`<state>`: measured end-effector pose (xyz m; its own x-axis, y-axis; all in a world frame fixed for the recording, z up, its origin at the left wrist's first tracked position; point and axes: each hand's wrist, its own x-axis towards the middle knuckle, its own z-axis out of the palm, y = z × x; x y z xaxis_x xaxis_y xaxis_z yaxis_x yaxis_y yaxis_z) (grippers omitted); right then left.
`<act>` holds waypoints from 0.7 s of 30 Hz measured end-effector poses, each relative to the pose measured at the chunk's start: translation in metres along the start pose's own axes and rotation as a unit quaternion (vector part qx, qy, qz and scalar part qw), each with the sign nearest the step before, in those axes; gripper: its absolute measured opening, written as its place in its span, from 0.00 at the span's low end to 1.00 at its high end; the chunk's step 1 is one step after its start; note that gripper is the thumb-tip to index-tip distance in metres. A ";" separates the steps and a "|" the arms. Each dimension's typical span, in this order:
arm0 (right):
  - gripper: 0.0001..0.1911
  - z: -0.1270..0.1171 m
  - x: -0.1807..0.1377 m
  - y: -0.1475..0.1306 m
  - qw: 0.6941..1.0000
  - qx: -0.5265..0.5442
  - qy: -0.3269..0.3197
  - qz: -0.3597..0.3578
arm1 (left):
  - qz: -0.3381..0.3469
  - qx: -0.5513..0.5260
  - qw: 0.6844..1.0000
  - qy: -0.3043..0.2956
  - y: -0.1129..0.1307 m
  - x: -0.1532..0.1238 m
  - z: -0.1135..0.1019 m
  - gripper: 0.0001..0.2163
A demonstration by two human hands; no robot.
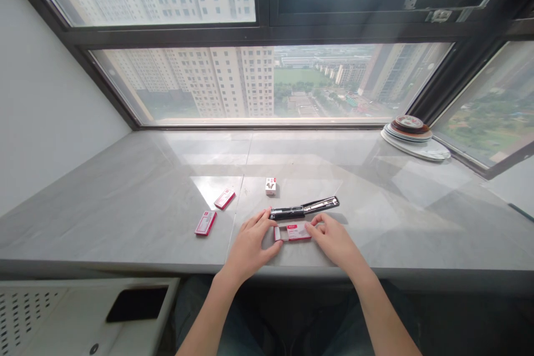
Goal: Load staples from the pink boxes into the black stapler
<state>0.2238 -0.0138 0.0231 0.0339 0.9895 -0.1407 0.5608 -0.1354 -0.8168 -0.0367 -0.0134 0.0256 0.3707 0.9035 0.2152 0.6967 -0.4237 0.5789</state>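
Note:
A small red and white box with staple-box-like printing lies near the counter's front, its left end showing a pale, opened section. My left hand holds that end between thumb and index finger, while its other fingertips reach the near end of a black stapler. At the box's right end, my right hand pinches the edge with thumb and fingers. Just behind the box lies the black stapler, its long arm hinged open toward the right with the metal rail showing. What is inside the box is too small to tell.
Two more flat red and white boxes lie left of my hands. A small white box stands behind the stapler. Stacked plates sit at the far right by the window. Below the counter's left side is a white cabinet with a dark rectangle on top.

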 end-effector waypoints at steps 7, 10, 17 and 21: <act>0.14 0.024 0.012 -0.044 0.995 0.001 0.021 -0.095 | 0.015 0.013 1.000 0.015 0.003 -0.002 0.004 0.18; 0.17 0.043 0.022 -0.049 0.994 0.088 -0.022 -0.058 | 0.016 0.016 1.000 0.018 0.002 -0.001 0.003 0.19; 0.14 0.051 0.023 -0.056 0.996 0.043 0.056 -0.062 | 0.008 0.011 1.000 0.016 0.002 -0.001 0.002 0.20; 0.15 0.046 0.023 -0.058 0.997 0.035 0.023 -0.058 | 0.005 0.002 1.000 0.012 0.002 -0.001 0.001 0.19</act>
<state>0.1540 0.0148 0.0416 0.0118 0.9998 -0.0184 0.5037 -0.0218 -0.8636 -0.0354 -0.0153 0.0257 0.3630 0.9006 0.2390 0.6961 -0.4326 0.5730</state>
